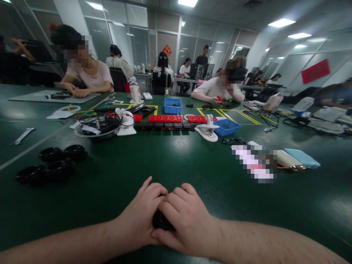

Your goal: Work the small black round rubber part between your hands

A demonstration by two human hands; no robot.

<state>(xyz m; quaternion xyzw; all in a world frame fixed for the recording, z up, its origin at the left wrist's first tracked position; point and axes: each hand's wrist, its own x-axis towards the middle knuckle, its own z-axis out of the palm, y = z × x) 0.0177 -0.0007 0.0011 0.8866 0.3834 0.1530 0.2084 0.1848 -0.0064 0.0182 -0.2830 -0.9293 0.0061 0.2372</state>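
Hands: left hand [141, 212] and right hand [189, 218] meet close to the wearer around a dark piece [161, 221], with twelve o'clock straight ahead of it.
Dark piece: caught between the two hands and mostly hidden; only a small rounded part shows.
Left fingers: curled over the piece from nine o'clock, one sticking up free.
Right fingers: bent and pressed over it from three o'clock, thumb along its near side.
Black rings [75, 151]: four clustered at ten o'clock, well apart from the left hand.
Wrench [23, 136]: beyond the rings, also toward ten o'clock.
Bowl [79, 134]: at eleven o'clock, heaped with dark parts, a white clip stand [126, 124] just beside its rim.
Red strip [166, 118]: at twelve o'clock, black sockets [170, 125] along its near edge, a blue bin [172, 110] behind.
White clip [207, 132]: at one o'clock, near a second blue bin [228, 129].
Light-blue pouch [304, 157]: toward two o'clock, well apart from the right hand.
Room: a broad green stretch of worktop [176, 157] runs from the knuckles to the sockets.
Far edge: co-workers sit at eleven o'clock [96, 75] and one o'clock [217, 88], the latter holding a red tool [220, 99].
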